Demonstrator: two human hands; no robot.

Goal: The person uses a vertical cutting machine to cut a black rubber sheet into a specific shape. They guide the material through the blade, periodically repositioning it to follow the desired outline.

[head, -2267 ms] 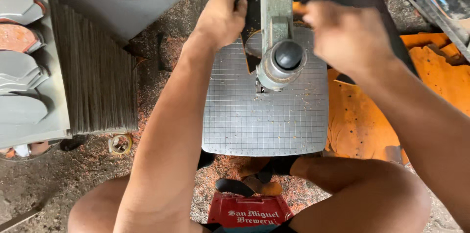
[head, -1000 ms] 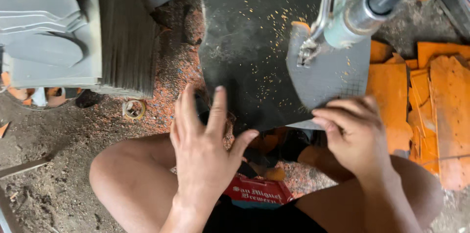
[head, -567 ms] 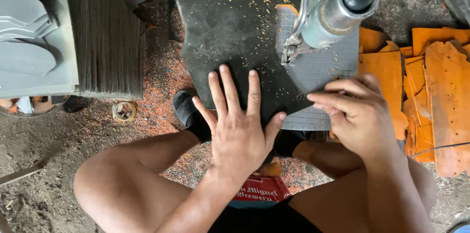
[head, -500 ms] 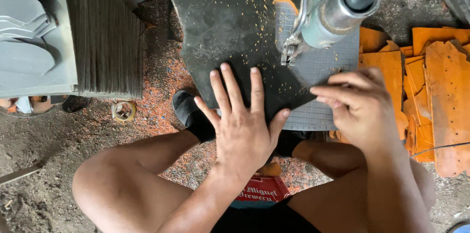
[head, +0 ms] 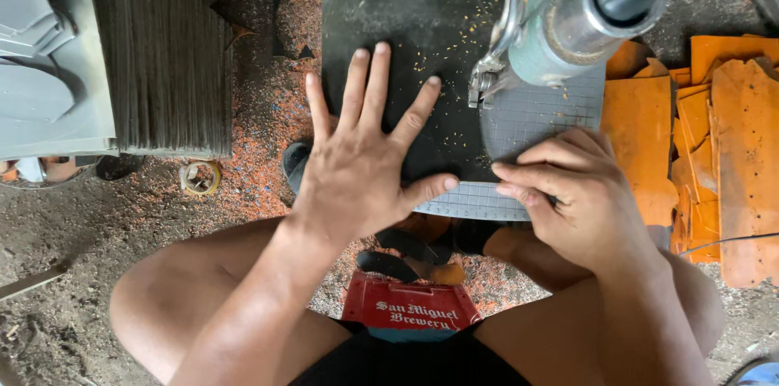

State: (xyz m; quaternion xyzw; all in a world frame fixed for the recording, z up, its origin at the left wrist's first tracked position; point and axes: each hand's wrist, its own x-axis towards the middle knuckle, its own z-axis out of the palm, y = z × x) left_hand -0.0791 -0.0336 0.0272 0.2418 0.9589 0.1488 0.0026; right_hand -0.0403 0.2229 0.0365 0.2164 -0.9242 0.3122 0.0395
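Left hand [head: 357, 171] lies flat, fingers spread wide, on a black rubber sheet [head: 414, 37]; right hand [head: 580, 195] presses fingertips on the gridded worktop [head: 527, 118]

We see through a single head-worn camera, looking almost straight down from close above our knees. It faces the ground in front of us, taking in the black sheet [head: 406, 21] and the grey gridded plate [head: 527, 122] at its right edge. No second view shares this scene.
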